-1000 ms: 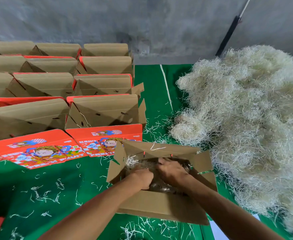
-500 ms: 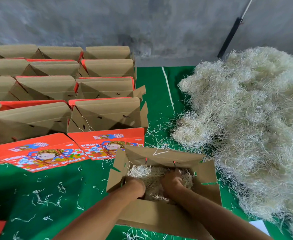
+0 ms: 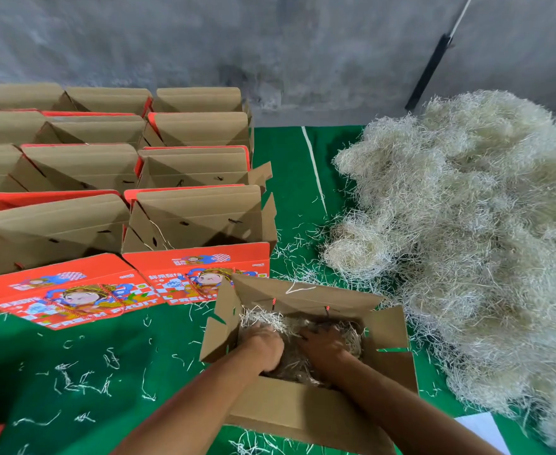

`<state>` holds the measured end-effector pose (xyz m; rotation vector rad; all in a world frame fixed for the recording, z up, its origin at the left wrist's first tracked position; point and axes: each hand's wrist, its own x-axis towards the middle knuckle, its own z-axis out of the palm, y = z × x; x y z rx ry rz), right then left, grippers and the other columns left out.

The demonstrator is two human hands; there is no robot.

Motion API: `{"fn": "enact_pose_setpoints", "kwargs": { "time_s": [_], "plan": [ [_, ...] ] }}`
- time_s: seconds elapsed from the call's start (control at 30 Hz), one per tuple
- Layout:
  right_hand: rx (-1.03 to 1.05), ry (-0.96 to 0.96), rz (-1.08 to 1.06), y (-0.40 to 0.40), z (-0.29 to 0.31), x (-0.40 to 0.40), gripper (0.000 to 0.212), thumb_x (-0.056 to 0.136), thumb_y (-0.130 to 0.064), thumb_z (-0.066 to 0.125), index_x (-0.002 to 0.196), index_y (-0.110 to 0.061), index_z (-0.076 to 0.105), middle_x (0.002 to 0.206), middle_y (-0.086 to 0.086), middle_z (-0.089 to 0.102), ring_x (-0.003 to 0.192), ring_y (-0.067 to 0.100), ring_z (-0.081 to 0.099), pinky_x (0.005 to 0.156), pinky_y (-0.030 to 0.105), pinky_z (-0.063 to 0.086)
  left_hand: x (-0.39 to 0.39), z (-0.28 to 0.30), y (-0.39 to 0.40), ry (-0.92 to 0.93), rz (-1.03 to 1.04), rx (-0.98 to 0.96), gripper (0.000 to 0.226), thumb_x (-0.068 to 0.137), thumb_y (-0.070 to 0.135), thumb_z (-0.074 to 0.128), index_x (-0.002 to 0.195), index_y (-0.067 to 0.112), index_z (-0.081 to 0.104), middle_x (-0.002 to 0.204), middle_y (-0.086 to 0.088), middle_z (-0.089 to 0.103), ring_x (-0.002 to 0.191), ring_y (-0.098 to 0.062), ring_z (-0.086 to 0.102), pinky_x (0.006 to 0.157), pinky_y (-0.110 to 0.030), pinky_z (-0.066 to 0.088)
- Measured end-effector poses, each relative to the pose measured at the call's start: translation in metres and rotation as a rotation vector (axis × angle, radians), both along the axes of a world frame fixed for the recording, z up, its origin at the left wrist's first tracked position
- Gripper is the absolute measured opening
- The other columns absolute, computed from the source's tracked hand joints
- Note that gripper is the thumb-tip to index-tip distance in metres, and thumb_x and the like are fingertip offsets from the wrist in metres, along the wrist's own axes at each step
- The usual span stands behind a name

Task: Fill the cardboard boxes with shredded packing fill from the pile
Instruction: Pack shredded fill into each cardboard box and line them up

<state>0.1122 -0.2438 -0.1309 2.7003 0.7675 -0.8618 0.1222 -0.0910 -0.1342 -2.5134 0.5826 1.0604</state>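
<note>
A green surface (image 3: 289, 192) runs up to a grey wall (image 3: 270, 44), and everything here is placed by the open box (image 3: 303, 415) at the near edge. To the right of that box, and reaching well behind it, lies the big pale pile (image 3: 467, 241) of shredded fill, its loose edge coming just beside the box's right flap. Behind and to the left of the box stand rows of open cardboard boxes (image 3: 112, 178) with orange printed fronts, the nearest row just touching the box's back flap in this view. Inside the box is a layer of shredded fill (image 3: 303, 362). Both hands are down in it, knuckles up: the left hand (image 3: 263, 348) and the right hand (image 3: 326, 344) have their fingers curled into the fill, close side by side. Stray strands (image 3: 83, 382) lie scattered on the surface left of the box
</note>
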Motion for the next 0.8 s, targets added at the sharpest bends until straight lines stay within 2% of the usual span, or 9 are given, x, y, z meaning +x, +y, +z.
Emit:
{"fn": "enact_pose_setpoints", "kwargs": {
  "time_s": [0.1,0.2,0.27,0.33,0.4,0.5,0.6,0.67,0.8],
  "plan": [
    [-0.023,0.003,-0.039,0.001,0.0,0.0,0.083,0.079,-0.024,0.077,0.148,-0.033,0.033,0.154,-0.001,0.038,0.136,0.033,0.045,0.108,0.046,0.037,-0.001,-0.001,0.002,0.054,0.117,0.018,0.044,0.09,0.012,0.058,0.134,0.008,0.057,0.146,-0.015,0.048,0.136,-0.033,0.042,0.113,-0.046,0.035],
    [0.025,-0.016,-0.148,0.004,-0.002,0.0,0.05,0.094,-0.038,0.056,0.141,-0.037,0.041,0.141,0.001,0.055,0.125,0.03,0.056,0.102,0.043,0.045,-0.003,0.002,0.005,0.116,0.232,-0.025,0.04,0.092,0.014,0.053,0.13,0.006,0.058,0.138,-0.017,0.056,0.125,-0.034,0.054,0.105,-0.044,0.043],
    [0.153,-0.039,-0.162,0.002,-0.003,0.003,0.04,0.098,-0.036,0.045,0.138,-0.029,0.047,0.13,0.009,0.063,0.114,0.031,0.062,0.094,0.04,0.049,-0.005,0.002,0.007,0.129,0.279,-0.074,0.038,0.092,0.014,0.052,0.128,0.004,0.059,0.134,-0.018,0.059,0.12,-0.034,0.057,0.102,-0.043,0.046],
    [0.206,-0.075,-0.006,0.0,-0.006,0.007,0.042,0.103,-0.03,0.038,0.141,-0.015,0.047,0.133,0.016,0.058,0.115,0.032,0.059,0.092,0.04,0.05,-0.007,0.002,0.005,0.057,0.297,-0.151,0.036,0.093,0.014,0.054,0.127,0.003,0.061,0.132,-0.018,0.06,0.12,-0.034,0.058,0.103,-0.041,0.047],
    [0.247,-0.086,0.139,0.005,-0.006,0.009,0.045,0.106,-0.02,0.03,0.146,-0.006,0.04,0.144,0.019,0.047,0.126,0.032,0.049,0.099,0.044,0.046,-0.008,0.003,0.0,-0.045,0.288,-0.193,0.038,0.094,0.017,0.056,0.129,0.003,0.06,0.136,-0.018,0.057,0.125,-0.033,0.055,0.105,-0.039,0.045],
    [0.301,-0.118,0.22,0.008,-0.009,0.008,0.043,0.106,-0.022,0.031,0.146,-0.009,0.041,0.145,0.014,0.044,0.13,0.032,0.042,0.107,0.047,0.038,-0.008,0.004,0.001,-0.13,0.24,-0.068,0.051,0.095,0.019,0.055,0.144,0.009,0.047,0.155,-0.011,0.035,0.142,-0.03,0.031,0.111,-0.041,0.034],
    [0.157,-0.115,0.247,0.006,-0.013,0.005,0.046,0.106,-0.02,0.032,0.151,-0.012,0.035,0.16,0.007,0.032,0.146,0.031,0.03,0.114,0.047,0.03,-0.004,0.005,0.006,-0.081,0.182,0.039,0.052,0.098,0.015,0.049,0.15,0.016,0.041,0.162,-0.007,0.021,0.147,-0.028,0.016,0.113,-0.043,0.029],
    [0.048,-0.072,0.193,0.008,-0.014,0.004,0.052,0.106,-0.019,0.037,0.156,-0.015,0.027,0.165,0.004,0.021,0.15,0.027,0.021,0.114,0.046,0.028,0.0,0.009,0.001,-0.052,0.124,0.058,0.052,0.099,0.014,0.05,0.15,0.017,0.041,0.163,-0.007,0.023,0.149,-0.028,0.019,0.116,-0.046,0.024],
    [0.019,-0.051,0.125,0.012,-0.012,0.004,0.055,0.104,-0.023,0.043,0.156,-0.016,0.026,0.164,0.001,0.022,0.149,0.024,0.021,0.112,0.044,0.03,0.002,0.018,-0.005,-0.003,0.088,0.078,0.048,0.094,0.012,0.06,0.141,0.014,0.053,0.151,-0.007,0.047,0.14,-0.03,0.041,0.112,-0.05,0.033]
  ]
}}
